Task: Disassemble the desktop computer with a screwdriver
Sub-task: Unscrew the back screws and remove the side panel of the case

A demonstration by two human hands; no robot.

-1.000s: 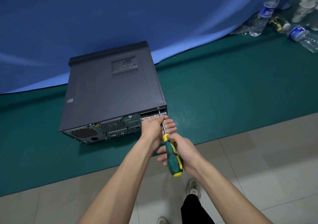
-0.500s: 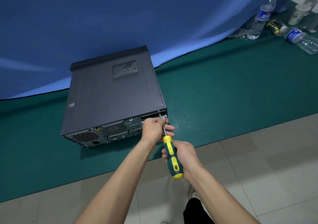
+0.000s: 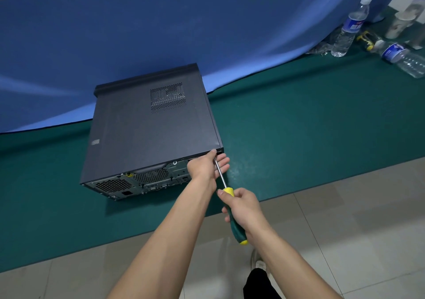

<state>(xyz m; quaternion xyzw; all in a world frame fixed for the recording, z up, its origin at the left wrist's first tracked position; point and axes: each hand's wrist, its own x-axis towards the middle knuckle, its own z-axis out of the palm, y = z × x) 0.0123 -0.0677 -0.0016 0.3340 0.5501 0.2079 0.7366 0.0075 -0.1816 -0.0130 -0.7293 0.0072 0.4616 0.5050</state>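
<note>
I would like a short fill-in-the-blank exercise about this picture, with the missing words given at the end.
1. The right hand grips the ____ of the screwdriver.
2. The computer case lies on a mat of ____ colour.
3. The left hand is at the rear ____ corner of the case.
4. Behind the case hangs a ____ cloth.

Missing words: handle; green; right; blue
</note>
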